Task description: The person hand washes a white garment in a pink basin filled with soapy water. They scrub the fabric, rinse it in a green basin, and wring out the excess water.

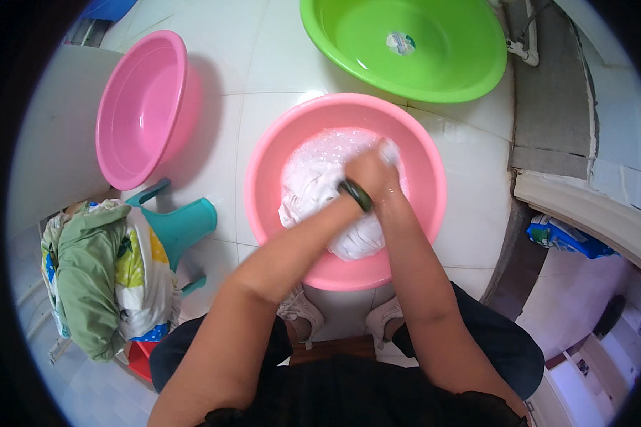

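Note:
A pink plastic basin (pixel 262 176) stands on the floor before me, with soapy water and a wet white cloth (pixel 312 184) in it. My left hand (pixel 367 168), with a dark bangle at the wrist, is blurred over the right side of the water. Close against it, at the basin's upper right, is my right hand (pixel 390 165). A bit of white, foam or cloth, shows at the fingers. The hands overlap and blur, so what each one grips cannot be made out.
Beyond the basin lies a large green basin (pixel 438 58). A second pink basin (pixel 139 107) is tilted at the upper left. Beside me on the left are a teal plastic stool (pixel 184 224) and a pile of clothes (pixel 93 277). A blue package (pixel 566 237) is at the right.

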### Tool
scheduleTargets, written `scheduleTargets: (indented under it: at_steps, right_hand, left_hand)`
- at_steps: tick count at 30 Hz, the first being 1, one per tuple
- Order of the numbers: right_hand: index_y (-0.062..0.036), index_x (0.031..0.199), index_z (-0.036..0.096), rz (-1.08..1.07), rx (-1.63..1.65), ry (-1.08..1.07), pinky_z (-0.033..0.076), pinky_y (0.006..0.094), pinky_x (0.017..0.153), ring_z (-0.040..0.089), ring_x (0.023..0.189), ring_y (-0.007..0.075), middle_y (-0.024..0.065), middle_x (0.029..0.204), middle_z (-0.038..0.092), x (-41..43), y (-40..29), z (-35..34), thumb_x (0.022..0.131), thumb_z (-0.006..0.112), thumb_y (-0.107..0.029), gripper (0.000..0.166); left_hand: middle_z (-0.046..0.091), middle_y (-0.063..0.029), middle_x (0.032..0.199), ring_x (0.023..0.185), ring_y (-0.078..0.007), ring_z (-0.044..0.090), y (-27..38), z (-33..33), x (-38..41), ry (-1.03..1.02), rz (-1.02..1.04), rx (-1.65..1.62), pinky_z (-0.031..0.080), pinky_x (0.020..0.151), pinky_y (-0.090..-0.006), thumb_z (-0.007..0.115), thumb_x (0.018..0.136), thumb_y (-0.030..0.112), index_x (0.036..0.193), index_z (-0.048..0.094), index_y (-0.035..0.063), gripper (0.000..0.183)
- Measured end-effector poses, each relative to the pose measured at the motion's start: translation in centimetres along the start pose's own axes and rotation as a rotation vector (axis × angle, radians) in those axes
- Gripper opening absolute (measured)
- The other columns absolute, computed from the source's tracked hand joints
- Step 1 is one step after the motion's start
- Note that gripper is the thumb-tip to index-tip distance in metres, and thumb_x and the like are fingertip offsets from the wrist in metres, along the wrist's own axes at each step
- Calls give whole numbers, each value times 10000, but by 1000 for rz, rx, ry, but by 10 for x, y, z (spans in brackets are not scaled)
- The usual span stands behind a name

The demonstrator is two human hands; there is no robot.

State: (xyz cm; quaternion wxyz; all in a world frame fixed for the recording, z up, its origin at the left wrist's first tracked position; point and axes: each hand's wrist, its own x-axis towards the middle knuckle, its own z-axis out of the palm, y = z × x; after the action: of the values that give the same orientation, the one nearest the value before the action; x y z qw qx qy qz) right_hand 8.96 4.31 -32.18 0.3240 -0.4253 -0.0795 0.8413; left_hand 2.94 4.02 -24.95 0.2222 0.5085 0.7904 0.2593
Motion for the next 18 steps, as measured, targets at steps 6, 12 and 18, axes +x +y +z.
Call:
scheduleTargets:
  at_steps: [6,12,18]
  right_hand:
    - [-23,1305,433,187,-77,-105,448,369,912,532,1109,228,127,1216,546,-5,-14,0,940,446,-480,585]
    - [72,1187,487,-309,-946,297,465,369,853,590,1013,260,184,1104,602,1,-43,-8,771,702,-461,709]
    - [91,961,579,-547,-1579,571,481,396,756,636,819,328,229,865,643,10,-13,-44,716,764,-295,493]
  left_hand:
    - [636,-206,822,779,-398,609,-52,15,18,41,-94,-94,475,666,-470,560,844,317,899,617,108,223]
    - [636,-246,951,891,-398,611,-130,21,36,-17,-189,-78,479,766,-472,535,864,437,1047,602,16,464]
    - [647,-210,940,887,-377,618,-132,37,29,-35,-241,182,488,774,-465,595,833,271,988,612,42,277]
